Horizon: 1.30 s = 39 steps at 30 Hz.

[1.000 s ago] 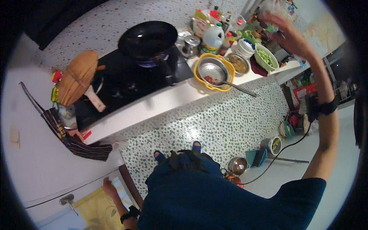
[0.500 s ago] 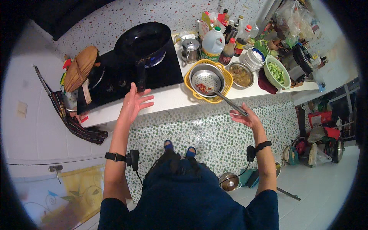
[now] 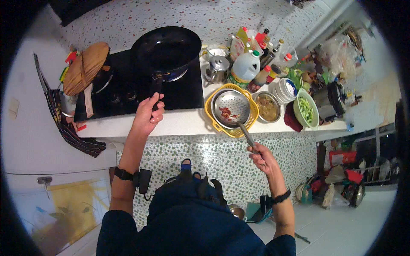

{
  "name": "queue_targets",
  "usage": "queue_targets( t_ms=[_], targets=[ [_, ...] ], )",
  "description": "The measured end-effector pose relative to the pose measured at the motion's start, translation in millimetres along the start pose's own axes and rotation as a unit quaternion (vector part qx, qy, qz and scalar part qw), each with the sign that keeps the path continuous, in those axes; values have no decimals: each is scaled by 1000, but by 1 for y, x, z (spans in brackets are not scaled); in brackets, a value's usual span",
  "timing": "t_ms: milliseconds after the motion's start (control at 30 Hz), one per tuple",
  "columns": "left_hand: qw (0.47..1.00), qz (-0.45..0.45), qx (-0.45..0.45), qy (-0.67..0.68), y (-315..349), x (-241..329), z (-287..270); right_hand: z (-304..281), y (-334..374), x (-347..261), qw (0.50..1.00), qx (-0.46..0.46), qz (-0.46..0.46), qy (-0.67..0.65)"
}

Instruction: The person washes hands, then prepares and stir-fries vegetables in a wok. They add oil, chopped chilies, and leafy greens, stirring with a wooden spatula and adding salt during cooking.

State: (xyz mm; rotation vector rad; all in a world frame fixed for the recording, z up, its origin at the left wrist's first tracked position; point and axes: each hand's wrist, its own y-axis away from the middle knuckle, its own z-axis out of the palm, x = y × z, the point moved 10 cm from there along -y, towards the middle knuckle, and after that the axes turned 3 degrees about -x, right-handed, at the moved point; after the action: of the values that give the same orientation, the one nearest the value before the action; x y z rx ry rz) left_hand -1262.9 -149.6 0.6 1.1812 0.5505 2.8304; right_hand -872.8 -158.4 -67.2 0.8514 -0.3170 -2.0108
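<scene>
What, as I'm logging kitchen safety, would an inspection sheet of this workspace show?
Surface: white countertop, black cooktop; blue glow beneath the wok.
Things in hand: wok; perforated steel skimmer holding red chilli-like pieces, over yellow basket.
Clutter: sauce bottles, plastic jug, steel pitcher, green bowl of chopped greens.
Hands: left hand grips wok handle; right hand grips skimmer handle.
Cables: short dark cable beside left wrist device.
Surroundings: speckled wall, green-and-white floor.

Wok handle [image 3: 157, 84] partly hidden by left fingers [image 3: 159, 112], yellow basket [image 3: 255, 114] with interior mostly hidden, door pattern [image 3: 70, 213] blurred
</scene>
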Motion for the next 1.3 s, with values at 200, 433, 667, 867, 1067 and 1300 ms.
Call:
queue_targets(
  t_ms=[200,433,667,867,1067,1300],
  targets=[
    [999,3,-4,34,4,-1,15,60,39,-38,1000,21,-4,-7],
    [992,15,51,-118,20,-20,-38,119,21,-108,991,-11,-65,119],
    [965,-84,218,-121,124,-166,-257,161,1,-142,994,-99,-23,-50],
    [869,-221,390,-208,282,-353,-455,183,-9,-157,987,-154,-10,-44],
    [852,-286,427,-99,380,-441,-476,202,-24,-159,972,-217,75,-56],
    [885,-175,402,-156,329,-385,-382,223,-85,-192,919,-42,-202,337]
  ],
)
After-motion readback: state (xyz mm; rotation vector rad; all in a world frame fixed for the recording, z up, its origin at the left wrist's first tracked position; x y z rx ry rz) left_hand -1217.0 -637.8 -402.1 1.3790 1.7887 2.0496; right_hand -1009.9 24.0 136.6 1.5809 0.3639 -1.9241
